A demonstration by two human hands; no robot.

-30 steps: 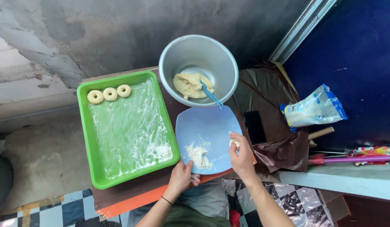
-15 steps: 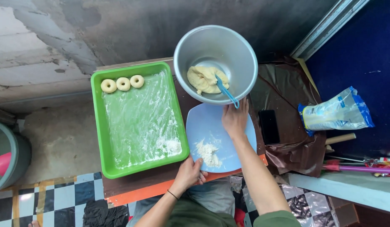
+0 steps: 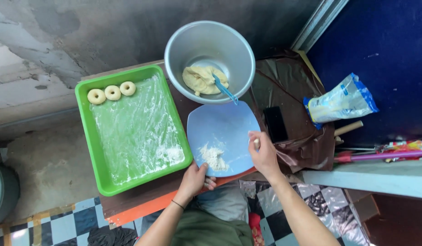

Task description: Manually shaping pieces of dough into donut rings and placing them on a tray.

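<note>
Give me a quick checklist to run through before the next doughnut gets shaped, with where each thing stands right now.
1. Left hand steadies the blue plate: ok, it grips the near rim.
2. Right hand has dough: cannot tell, only a small pale bit shows at the fingertips.
3. Flour on the plate: ok, a small heap.
4. Dough left in the metal bowl: ok, with a blue spatula in it.
5. Room in the green tray: ok, three rings along the far edge only.

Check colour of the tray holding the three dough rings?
Bright green tray, dusted white with flour inside; clearest in the head view.
</note>
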